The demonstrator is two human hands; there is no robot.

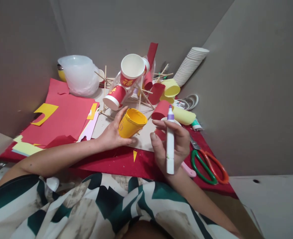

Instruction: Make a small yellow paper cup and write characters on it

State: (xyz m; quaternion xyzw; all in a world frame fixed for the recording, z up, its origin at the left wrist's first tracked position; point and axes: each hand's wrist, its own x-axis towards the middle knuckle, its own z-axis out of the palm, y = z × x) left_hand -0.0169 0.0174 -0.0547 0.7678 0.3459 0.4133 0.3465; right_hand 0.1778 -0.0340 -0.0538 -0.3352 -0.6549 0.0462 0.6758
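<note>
My left hand (116, 132) is wrapped round a yellow paper-covered cup (128, 127), tilted so that its yellow inside shows; faint marks are drawn on its side. In my right hand (177, 141) is a white marker (170, 142) with a purple collar, held upright, its purple tip bare and pointing away from me. The marker and the cup are apart. Just beyond the cup, red and white paper cups (133, 68) with yellow figures sit among wooden sticks (145, 96) on a pale board (146, 139).
Red paper sheets (69, 113) with a cut yellow piece (45, 113) lie at left, before a translucent plastic tub (79, 74). Stacked white cups (191, 64) lean at back right. Green and orange handled scissors (208, 166) lie at the right edge. Red paper rolls (161, 109) stand beyond the marker.
</note>
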